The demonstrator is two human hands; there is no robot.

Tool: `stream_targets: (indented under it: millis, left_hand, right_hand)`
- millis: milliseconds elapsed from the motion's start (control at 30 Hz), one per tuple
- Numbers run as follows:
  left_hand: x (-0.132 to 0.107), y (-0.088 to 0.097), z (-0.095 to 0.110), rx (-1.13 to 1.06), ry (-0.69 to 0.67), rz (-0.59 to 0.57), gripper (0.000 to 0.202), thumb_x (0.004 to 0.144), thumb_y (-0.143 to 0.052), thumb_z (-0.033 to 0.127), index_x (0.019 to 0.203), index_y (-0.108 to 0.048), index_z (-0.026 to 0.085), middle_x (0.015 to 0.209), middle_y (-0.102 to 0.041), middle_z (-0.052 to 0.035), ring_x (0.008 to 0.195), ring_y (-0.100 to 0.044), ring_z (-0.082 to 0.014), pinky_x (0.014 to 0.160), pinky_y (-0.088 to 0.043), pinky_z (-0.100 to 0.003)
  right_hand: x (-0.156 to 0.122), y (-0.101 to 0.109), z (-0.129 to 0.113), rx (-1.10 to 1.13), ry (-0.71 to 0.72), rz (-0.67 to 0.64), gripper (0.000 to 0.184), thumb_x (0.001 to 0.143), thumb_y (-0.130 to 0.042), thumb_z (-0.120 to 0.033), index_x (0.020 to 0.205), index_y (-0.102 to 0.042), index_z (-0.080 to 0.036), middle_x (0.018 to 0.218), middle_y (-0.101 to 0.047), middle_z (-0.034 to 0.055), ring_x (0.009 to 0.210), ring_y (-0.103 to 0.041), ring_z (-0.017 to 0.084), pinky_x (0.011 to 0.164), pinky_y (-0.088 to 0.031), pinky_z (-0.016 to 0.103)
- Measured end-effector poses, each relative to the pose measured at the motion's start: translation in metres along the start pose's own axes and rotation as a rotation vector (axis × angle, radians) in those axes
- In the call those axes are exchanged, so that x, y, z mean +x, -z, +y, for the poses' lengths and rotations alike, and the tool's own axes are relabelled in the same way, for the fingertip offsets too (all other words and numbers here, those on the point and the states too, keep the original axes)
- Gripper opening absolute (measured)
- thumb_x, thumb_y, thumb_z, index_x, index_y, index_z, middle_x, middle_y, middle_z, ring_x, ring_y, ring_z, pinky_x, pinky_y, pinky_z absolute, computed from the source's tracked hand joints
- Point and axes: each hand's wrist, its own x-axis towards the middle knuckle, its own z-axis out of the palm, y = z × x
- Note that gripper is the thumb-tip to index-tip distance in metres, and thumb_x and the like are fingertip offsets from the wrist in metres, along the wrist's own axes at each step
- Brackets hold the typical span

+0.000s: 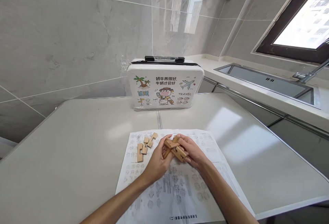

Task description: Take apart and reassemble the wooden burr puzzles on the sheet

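Observation:
Several notched wooden puzzle pieces [175, 146], crossed over one another, are gripped between my two hands above a printed paper sheet. My left hand [159, 159] closes round their left side, thumb on top. From the right, my right hand [193, 151] grips the same pieces, its fingers partly hidden beneath them. One piece pointing toward the lower right bears a dark mark. To the left of my left hand, loose notched wooden pieces [140, 152] lie on the instruction sheet [138, 196], which shows many small diagrams.
A white case [166, 87] with cartoon pictures and a black handle stands at the table's back against the tiled wall [77, 39]. The white table [77, 148] has a seam down its middle. At the right are a counter with a sink [269, 80], a faucet [305, 76] and a window.

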Motion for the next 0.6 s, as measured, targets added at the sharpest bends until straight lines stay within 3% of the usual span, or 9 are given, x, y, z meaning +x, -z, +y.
stream_targets:
  millis: [133,267,433,600]
  left_hand:
    - [0.002,0.001,-0.003,0.061,-0.05,0.071,0.048,0.098,-0.065,0.039,0.143,-0.054,0.026,0.143,-0.06,-0.0111,0.137,-0.055,-0.0317,0.117,-0.043,-0.046]
    - [0.002,0.001,-0.003,0.095,-0.079,0.097,0.054,0.096,-0.065,0.031,0.148,-0.051,0.029,0.144,-0.054,-0.0105,0.138,-0.052,-0.0311,0.118,-0.043,-0.047]
    - [-0.001,-0.001,-0.007,0.021,-0.051,0.045,0.091,0.08,-0.079,0.019,0.158,-0.035,0.031,0.151,-0.046,-0.0131,0.139,-0.052,-0.033,0.115,-0.048,-0.048]
    - [-0.003,-0.003,-0.008,-0.04,-0.011,0.021,0.117,0.069,-0.092,0.026,0.163,-0.023,0.032,0.152,-0.05,-0.0157,0.135,-0.057,-0.0355,0.115,-0.046,-0.054]
  right_hand:
    - [-0.001,-0.004,0.0,-0.099,-0.029,-0.027,0.039,0.084,-0.081,-0.049,0.093,-0.059,-0.019,0.056,-0.054,-0.0087,0.034,-0.03,0.003,0.026,-0.028,0.013]
    - [-0.003,-0.009,-0.001,-0.149,-0.06,-0.037,0.038,0.083,-0.081,-0.048,0.095,-0.06,-0.018,0.061,-0.058,-0.0064,0.036,-0.034,0.004,0.027,-0.03,0.013]
    - [-0.003,-0.013,-0.002,-0.073,-0.038,-0.06,0.037,0.083,-0.082,-0.046,0.096,-0.063,-0.017,0.059,-0.057,-0.0068,0.035,-0.035,0.004,0.03,-0.026,0.015]
    - [-0.002,-0.011,0.004,-0.054,0.019,-0.028,0.039,0.085,-0.081,-0.042,0.112,-0.069,-0.017,0.078,-0.066,-0.0006,0.055,-0.052,0.007,0.047,-0.04,0.017]
